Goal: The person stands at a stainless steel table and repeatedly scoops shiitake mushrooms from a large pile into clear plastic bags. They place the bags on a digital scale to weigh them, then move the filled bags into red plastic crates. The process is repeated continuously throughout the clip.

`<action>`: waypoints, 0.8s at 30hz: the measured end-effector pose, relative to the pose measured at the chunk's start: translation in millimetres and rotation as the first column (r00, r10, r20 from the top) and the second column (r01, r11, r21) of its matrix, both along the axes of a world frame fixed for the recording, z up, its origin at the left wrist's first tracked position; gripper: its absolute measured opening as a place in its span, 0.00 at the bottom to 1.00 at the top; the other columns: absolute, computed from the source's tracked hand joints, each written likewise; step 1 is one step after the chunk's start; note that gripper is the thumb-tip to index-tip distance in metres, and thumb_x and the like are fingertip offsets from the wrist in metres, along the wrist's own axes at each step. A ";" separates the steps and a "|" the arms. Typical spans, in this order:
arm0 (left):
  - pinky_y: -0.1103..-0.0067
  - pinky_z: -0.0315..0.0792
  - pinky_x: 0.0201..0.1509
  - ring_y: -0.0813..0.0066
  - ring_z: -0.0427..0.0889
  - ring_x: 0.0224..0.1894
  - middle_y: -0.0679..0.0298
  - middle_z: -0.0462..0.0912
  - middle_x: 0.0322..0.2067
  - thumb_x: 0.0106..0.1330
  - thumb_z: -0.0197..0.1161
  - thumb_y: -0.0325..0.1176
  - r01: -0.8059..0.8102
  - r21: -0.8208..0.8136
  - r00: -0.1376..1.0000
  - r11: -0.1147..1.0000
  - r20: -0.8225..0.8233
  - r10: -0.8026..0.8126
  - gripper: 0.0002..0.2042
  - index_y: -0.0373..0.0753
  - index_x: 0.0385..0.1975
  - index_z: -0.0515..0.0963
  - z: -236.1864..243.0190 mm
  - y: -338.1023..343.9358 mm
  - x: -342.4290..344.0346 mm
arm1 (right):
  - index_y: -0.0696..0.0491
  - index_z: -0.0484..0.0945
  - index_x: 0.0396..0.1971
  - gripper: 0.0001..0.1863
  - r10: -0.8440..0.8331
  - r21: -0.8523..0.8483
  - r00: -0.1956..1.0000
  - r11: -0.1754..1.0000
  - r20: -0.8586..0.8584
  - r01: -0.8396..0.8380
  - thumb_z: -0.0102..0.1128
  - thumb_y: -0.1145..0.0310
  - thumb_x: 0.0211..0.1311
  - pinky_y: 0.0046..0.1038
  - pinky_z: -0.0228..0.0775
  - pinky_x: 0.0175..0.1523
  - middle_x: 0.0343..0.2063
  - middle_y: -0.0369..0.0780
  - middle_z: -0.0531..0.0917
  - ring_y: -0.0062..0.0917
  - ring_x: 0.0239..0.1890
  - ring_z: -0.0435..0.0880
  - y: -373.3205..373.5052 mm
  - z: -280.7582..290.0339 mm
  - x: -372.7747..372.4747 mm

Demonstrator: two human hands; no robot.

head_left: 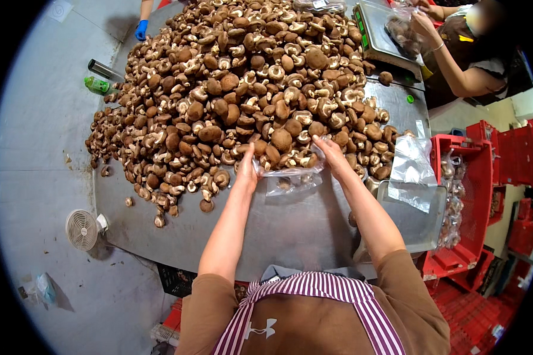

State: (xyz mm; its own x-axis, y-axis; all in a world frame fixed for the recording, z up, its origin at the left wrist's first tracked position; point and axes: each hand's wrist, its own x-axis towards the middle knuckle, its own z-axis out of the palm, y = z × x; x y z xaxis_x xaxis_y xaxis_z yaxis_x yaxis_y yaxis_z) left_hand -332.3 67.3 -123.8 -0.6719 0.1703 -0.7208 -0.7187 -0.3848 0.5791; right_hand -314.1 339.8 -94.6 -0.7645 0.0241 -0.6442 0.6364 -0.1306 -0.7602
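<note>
A large heap of brown shiitake mushrooms (219, 106) spreads over a metal table (266, 236). At the heap's near edge my two hands hold a clear plastic bag (293, 182) by its sides, its mouth toward the mushrooms. My left hand (247, 165) grips the bag's left side, thumb up. On the right side my right hand (331, 155) does the same. Several mushrooms lie between my hands at the bag's mouth, and one shows through the film below. Some fingers are hidden behind the bag and mushrooms.
Right of my arm, clear bags (410, 171) lie over a metal tray (417, 204). Beyond stands a red crate (485, 195) with packed mushrooms. A co-worker's hand (423, 25) handles a bag above a scale (385, 32); a blue-gloved hand (141, 29) is far left. A fan (83, 229) sits left.
</note>
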 end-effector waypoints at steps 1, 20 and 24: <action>0.81 0.74 0.35 0.79 0.82 0.37 0.67 0.84 0.41 0.64 0.63 0.54 -0.072 -0.071 0.997 0.995 -0.006 0.072 0.25 0.40 0.50 0.77 4.3 8.6 -3.1 | 0.61 0.74 0.54 0.36 -0.042 0.098 0.997 0.994 -0.068 0.049 0.60 0.43 0.60 0.31 0.68 0.57 0.49 0.47 0.80 0.33 0.54 0.77 -7.6 3.6 -2.3; 0.84 0.74 0.34 0.82 0.78 0.32 0.63 0.82 0.47 0.68 0.61 0.35 0.221 -0.220 0.862 0.950 -0.411 -0.295 0.19 0.35 0.56 0.74 90.7 13.9 136.7 | 0.50 0.77 0.53 0.15 0.077 0.041 0.944 0.997 -0.320 -0.067 0.48 0.65 0.74 0.17 0.68 0.25 0.20 0.27 0.71 0.12 0.19 0.71 -5.2 35.5 124.2; 0.84 0.70 0.25 0.85 0.72 0.19 0.60 0.84 0.43 0.73 0.54 0.36 0.036 -0.290 0.912 0.956 -0.382 -0.150 0.14 0.34 0.51 0.77 68.5 0.4 174.3 | 0.52 0.79 0.51 0.15 -0.026 0.010 0.941 0.999 -0.338 0.031 0.45 0.68 0.74 0.19 0.76 0.31 0.25 0.29 0.73 0.12 0.27 0.74 2.6 49.4 155.8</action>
State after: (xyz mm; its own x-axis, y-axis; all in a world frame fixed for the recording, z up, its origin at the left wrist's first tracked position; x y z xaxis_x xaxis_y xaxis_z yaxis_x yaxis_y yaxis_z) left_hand -158.0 67.7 -55.3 -0.9013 0.0826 -0.4252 -0.4324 -0.1150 0.8943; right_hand -158.3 342.4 -45.2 -0.9359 0.0568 -0.3477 0.3382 -0.1319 -0.9318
